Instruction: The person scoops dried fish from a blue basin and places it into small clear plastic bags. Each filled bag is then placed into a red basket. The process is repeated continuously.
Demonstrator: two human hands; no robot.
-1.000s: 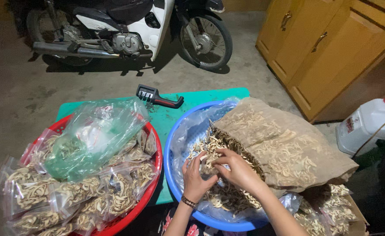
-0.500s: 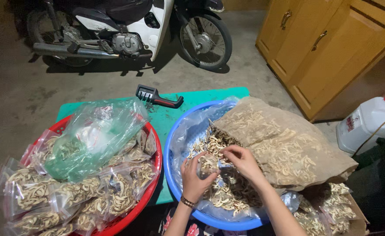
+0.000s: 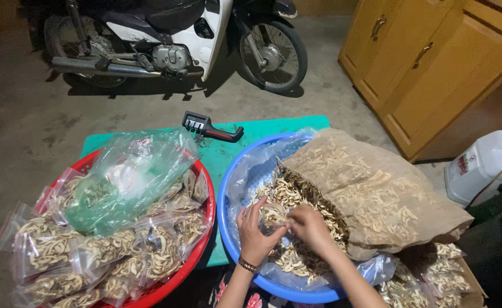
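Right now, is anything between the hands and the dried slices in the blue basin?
Nothing visible. The left hand and right hand are already on the dried slices inside the blue basin; the brown sack lies to their right.

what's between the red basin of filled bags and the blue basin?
Head view: only a narrow strip of the green mat separates the round red plastic basin from the round blue plastic basin; nothing lies on that strip.
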